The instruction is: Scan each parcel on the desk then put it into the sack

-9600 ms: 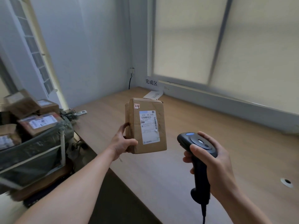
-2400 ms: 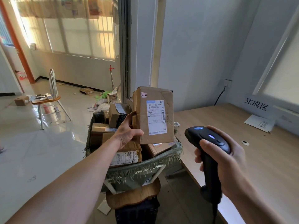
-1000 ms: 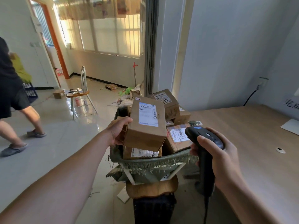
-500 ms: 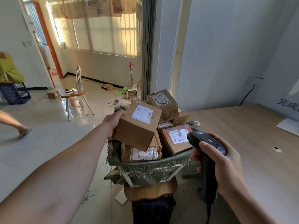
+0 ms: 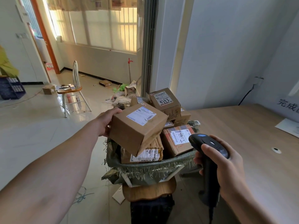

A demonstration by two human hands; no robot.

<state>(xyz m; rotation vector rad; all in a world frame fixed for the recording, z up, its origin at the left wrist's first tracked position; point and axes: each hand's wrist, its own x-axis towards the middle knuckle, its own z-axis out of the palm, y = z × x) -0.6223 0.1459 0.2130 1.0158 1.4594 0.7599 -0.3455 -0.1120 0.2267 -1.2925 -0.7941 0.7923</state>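
To the right of the sack I see the wooden tabletop [image 5: 246, 130]. The green sack [image 5: 145, 166] stands open, with brown parcels piled higher than its rim. Over the left part of the sack my left grip [image 5: 105, 122] is clamped on the parcel [image 5: 137, 128], which is tilted with its label up. I cannot tell if it touches the pile. Just right of the sack's rim, my right grip [image 5: 226, 168] is closed around the black scanner [image 5: 208, 147].

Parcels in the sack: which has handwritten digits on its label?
The topmost box, farthest back in the sack: large black marker digits cross its label.
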